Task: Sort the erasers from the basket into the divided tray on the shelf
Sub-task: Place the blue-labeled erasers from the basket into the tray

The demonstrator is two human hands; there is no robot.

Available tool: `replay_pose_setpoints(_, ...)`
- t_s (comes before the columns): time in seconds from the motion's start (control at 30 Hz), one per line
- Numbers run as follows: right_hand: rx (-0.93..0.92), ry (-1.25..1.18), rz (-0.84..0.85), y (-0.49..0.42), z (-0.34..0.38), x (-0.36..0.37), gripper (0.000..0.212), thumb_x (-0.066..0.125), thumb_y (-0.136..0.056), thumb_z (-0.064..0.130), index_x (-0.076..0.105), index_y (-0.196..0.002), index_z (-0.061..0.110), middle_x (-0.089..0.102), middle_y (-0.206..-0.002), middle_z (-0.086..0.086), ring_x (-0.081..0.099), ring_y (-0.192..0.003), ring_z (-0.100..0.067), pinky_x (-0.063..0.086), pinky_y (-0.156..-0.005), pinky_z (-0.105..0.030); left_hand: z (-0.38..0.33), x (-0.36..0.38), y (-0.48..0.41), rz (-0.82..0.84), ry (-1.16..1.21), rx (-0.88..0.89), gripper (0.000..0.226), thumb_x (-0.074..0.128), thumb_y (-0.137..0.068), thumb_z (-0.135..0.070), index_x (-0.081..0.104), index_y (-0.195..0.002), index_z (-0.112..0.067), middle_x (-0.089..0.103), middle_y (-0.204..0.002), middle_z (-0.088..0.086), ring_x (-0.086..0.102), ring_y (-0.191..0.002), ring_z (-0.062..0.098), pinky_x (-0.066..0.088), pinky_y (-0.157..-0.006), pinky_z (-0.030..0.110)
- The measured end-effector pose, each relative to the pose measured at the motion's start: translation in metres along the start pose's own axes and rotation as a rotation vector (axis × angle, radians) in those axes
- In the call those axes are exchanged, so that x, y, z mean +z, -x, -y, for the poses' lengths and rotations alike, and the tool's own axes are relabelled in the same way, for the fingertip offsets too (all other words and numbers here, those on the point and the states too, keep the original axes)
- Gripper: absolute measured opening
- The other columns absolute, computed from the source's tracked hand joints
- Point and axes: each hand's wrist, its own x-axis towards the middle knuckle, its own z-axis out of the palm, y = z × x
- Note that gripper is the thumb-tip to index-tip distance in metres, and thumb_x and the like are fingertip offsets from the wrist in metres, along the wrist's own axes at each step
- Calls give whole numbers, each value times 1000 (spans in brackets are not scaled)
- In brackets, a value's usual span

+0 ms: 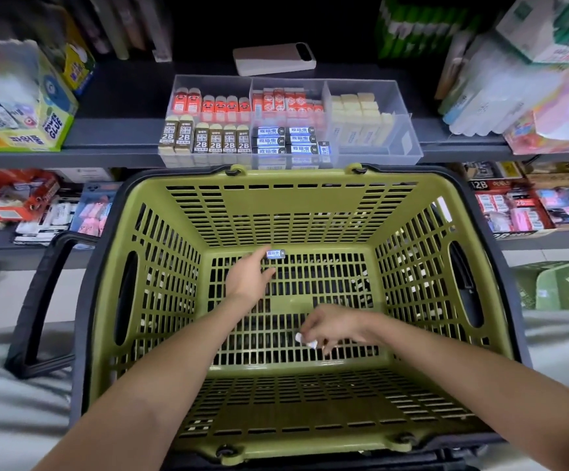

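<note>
Inside the green basket [188, 266] my left hand [247, 277] pinches a small blue-sleeved eraser [275, 253] near the far wall. My right hand [332, 326] is lower and closer, fingers curled round a small white eraser [305, 340] just above the basket floor. The clear divided tray [409, 130] stands on the shelf behind the basket. It holds red erasers at the back left, brown 2B erasers at the front left, blue erasers in the front middle and cream ones on the right.
A phone [273, 58] lies on the shelf behind the tray. A glue box [21, 107] stands at the left, packaged goods [514, 90] at the right. Lower shelves carry boxes of erasers [514, 209]. The basket's dark handle [38, 300] hangs out to the left.
</note>
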Motion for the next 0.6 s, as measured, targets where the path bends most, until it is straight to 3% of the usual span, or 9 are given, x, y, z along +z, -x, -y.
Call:
replay_pose_setpoints(0.07, -31, -192, -25, 9, 13, -20, 21, 59, -90, 20, 60, -108, 10, 62, -113, -9, 64, -91, -15, 56, -73, -23, -5, 2, -7, -3, -40, -23, 48, 61, -91, -29, 45, -136, -24, 64, -103, 5, 57, -69, 14, 45, -50, 24)
replay_pose_setpoints(0.17, -96, -438, -36, 23, 30, -42, 15, 59, -89, 16, 60, -104, 12, 64, -93, -6, 62, -76, -14, 54, -65, -21, -9, 2, -15, -10, -90, -33, 35, 60, -91, -27, 52, -125, -20, 64, -103, 3, 55, -72, 15, 39, -51, 25)
replay_pose_setpoints(0.33, -217, -680, -101, 49, 52, -56, 25, 62, -80, 6, 63, -105, 8, 65, -86, -8, 61, -68, -13, 53, -63, -20, -8, -2, -17, 17, -168, -30, 22, 60, -91, -29, 57, -107, -15, 63, -104, 3, 59, -85, 20, 42, -64, 29)
replay_pose_setpoints(0.43, -337, -705, -160, 70, 68, -64, 26, 60, -83, -2, 63, -108, 2, 66, -85, -9, 62, -70, -15, 54, -66, -22, -10, -11, -13, 49, -94, 17, 20, 62, -90, -29, 61, -103, -13, 63, -101, 4, 57, -79, 18, 42, -62, 26)
replay_pose_setpoints(0.5, -436, -642, -246, 90, 83, -75, 28, 68, -76, 7, 65, -104, 4, 67, -77, -6, 62, -66, -15, 53, -67, -22, -13, -25, -10, 64, -38, 86, 20, 63, -89, -30, 62, -99, -13, 62, -97, 2, 52, -73, 13, 34, -56, 23)
replay_pose_setpoints(0.6, -571, -528, -489, 119, 112, -97, 28, 74, -68, 22, 70, -93, 12, 69, -71, 0, 60, -57, -11, 51, -64, -18, -31, -57, -3, 68, 16, 184, 16, 64, -88, -33, 63, -95, -19, 60, -94, -4, 54, -78, 12, 36, -62, 26)
